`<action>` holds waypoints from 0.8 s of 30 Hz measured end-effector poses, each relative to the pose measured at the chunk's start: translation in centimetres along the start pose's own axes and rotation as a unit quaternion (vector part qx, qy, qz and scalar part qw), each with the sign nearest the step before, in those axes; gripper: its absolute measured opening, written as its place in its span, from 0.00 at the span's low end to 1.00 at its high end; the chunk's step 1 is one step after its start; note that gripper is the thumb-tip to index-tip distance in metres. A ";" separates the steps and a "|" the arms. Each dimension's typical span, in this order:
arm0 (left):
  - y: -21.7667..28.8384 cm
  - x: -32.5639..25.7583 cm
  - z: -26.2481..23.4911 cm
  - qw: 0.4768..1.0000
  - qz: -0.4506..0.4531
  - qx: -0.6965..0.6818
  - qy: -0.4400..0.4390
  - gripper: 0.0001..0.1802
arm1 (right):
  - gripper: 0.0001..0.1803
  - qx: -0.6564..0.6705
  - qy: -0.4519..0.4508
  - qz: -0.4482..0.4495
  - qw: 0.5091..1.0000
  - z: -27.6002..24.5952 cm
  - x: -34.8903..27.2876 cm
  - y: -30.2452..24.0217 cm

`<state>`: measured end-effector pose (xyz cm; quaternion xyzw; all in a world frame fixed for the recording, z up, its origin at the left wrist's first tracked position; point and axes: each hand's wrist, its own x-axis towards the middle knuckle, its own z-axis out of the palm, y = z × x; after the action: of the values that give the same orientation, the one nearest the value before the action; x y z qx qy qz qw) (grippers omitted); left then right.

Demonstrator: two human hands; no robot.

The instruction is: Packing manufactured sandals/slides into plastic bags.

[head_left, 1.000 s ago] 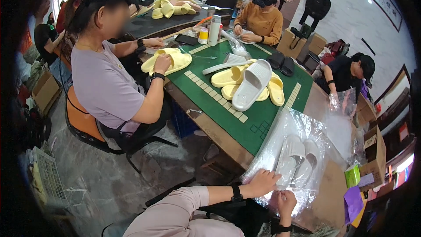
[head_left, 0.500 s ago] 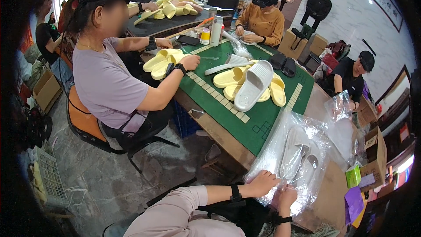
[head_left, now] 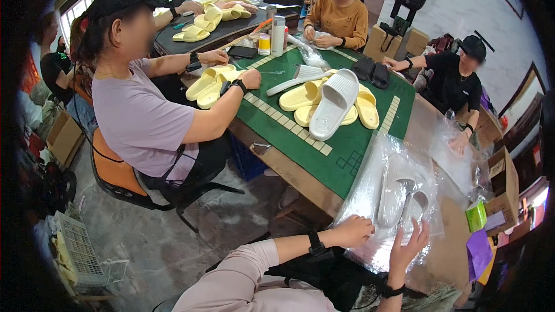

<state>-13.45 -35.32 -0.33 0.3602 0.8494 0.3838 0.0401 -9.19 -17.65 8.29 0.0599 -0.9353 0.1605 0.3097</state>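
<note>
A pair of light grey slide slippers (head_left: 394,196) lies inside a clear plastic bag (head_left: 363,196) at the near right corner of the table. My left hand (head_left: 354,231) is at the bag's near left edge, fingers curled and closed on the film. Beside it, my right hand (head_left: 408,249) is raised over the near end of the bag, with its fingers spread and nothing in them. The slippers' near ends are partly behind those fingers. Beyond the bag, a loose grey slipper (head_left: 334,104) rests on several yellow slippers (head_left: 299,97).
Green mat (head_left: 289,144) with rows of pale tiles covers the table. Black slippers (head_left: 378,75), a bottle (head_left: 278,36) and more plastic bags (head_left: 454,153) lie on it or nearby. A co-worker (head_left: 139,92) sits at left with yellow slippers; others sit opposite. Cardboard box (head_left: 504,188) stands at right.
My right hand has let go of the bag's edge and opened, moving right and up. The co-worker at the right has straightened and stretched an arm toward the black slippers.
</note>
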 end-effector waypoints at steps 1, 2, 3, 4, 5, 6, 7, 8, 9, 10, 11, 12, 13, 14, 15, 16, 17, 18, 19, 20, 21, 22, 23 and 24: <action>-0.3 -0.2 0.3 1.000 0.011 -0.022 0.019 0.15 | 0.27 -0.107 -0.002 0.004 0.994 0.7 0.4 1.0; -0.4 -0.4 0.7 1.000 0.011 -0.021 0.019 0.15 | 0.27 -0.106 -0.001 0.005 0.994 1.7 0.5 2.2; -0.5 -0.6 1.0 0.999 0.025 -0.021 0.035 0.16 | 0.34 -0.161 -0.049 0.051 0.984 2.8 0.3 3.5; -0.2 -0.7 0.6 0.998 0.038 -0.022 0.053 0.17 | 0.41 -0.214 -0.098 0.095 0.967 3.5 0.2 4.3; -0.1 -0.7 0.1 1.000 0.011 -0.016 -0.003 0.21 | 0.48 -0.177 -0.134 0.131 0.966 3.7 0.1 4.8; -0.3 -0.8 0.4 1.000 0.009 -0.015 0.000 0.21 | 0.48 -0.175 -0.134 0.128 0.967 3.9 0.0 4.7; -0.6 -1.1 1.0 0.997 0.025 0.008 0.066 0.24 | 0.49 -0.114 -0.139 0.163 0.970 4.1 -0.1 4.7; -0.9 -1.2 1.5 0.990 0.040 0.032 0.132 0.26 | 0.49 -0.052 -0.145 0.197 0.968 4.3 -0.3 4.8; -0.7 -1.2 1.3 0.990 0.040 0.032 0.132 0.26 | 0.48 -0.091 -0.139 0.156 0.974 4.7 -0.8 5.3; -0.6 -1.2 1.1 0.995 0.023 0.031 0.096 0.28 | 0.48 -0.091 -0.139 0.156 0.974 5.0 -1.1 5.8; -0.5 -1.2 1.0 0.998 0.007 0.030 0.060 0.30 | 0.44 -0.121 -0.150 0.138 0.972 5.3 -1.3 6.2; -0.5 -1.2 0.9 0.998 0.008 0.030 0.058 0.30 | 0.39 -0.150 -0.160 0.122 0.968 5.6 -1.6 6.7; -0.3 -1.0 0.9 0.998 0.014 0.043 0.048 0.29 | 0.39 -0.152 -0.158 0.126 0.967 6.0 -2.0 7.6; -0.1 -0.7 0.9 0.998 0.021 0.055 0.037 0.28 | 0.32 -0.148 -0.139 0.083 0.976 6.3 -2.4 8.9; 0.0 -0.3 0.6 0.998 0.033 0.052 0.030 0.28 | 0.24 -0.147 -0.118 0.043 0.981 6.3 -2.8 10.0; 0.1 0.0 0.3 0.998 0.033 0.045 0.032 0.27 | 0.24 -0.158 -0.115 0.056 0.979 5.7 -2.7 9.5; 0.4 0.2 0.4 0.998 0.037 0.037 0.032 0.26 | 0.18 -0.141 -0.115 0.067 0.981 5.5 -2.2 8.8; -1.1 -0.2 1.6 0.986 0.087 0.067 0.125 0.25 | 0.12 -0.120 -0.112 0.075 0.984 5.2 -1.6 7.6; -1.5 0.1 1.8 0.986 0.088 0.049 0.132 0.23 | 0.09 -0.109 -0.097 0.052 0.988 5.0 -1.5 7.4; -0.5 0.3 0.2 0.988 0.092 0.022 0.121 0.22 | 0.06 -0.102 -0.080 0.030 0.991 5.1 -1.3 7.6; -0.1 0.1 -0.2 0.994 0.053 0.044 0.081 0.22 | 0.05 -0.077 -0.027 -0.003 0.997 5.5 -1.5 7.2; -0.9 0.0 0.1 0.984 0.093 0.073 0.131 0.24 | 0.05 -0.051 0.026 -0.042 0.997 5.9 -1.4 6.3; -0.2 -0.3 -1.0 0.990 0.064 0.065 0.106 0.26 | 0.03 -0.011 0.022 -0.024 0.999 5.6 -1.2 4.8; 0.5 -0.6 -1.7 0.995 0.034 0.034 0.088 0.27 | 0.01 0.031 0.023 -0.009 0.999 5.1 -1.0 3.4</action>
<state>-13.31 -36.59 1.09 0.3544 0.8497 0.3856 -0.0603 -11.96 -16.21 2.95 0.0740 -0.9219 0.1884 0.3303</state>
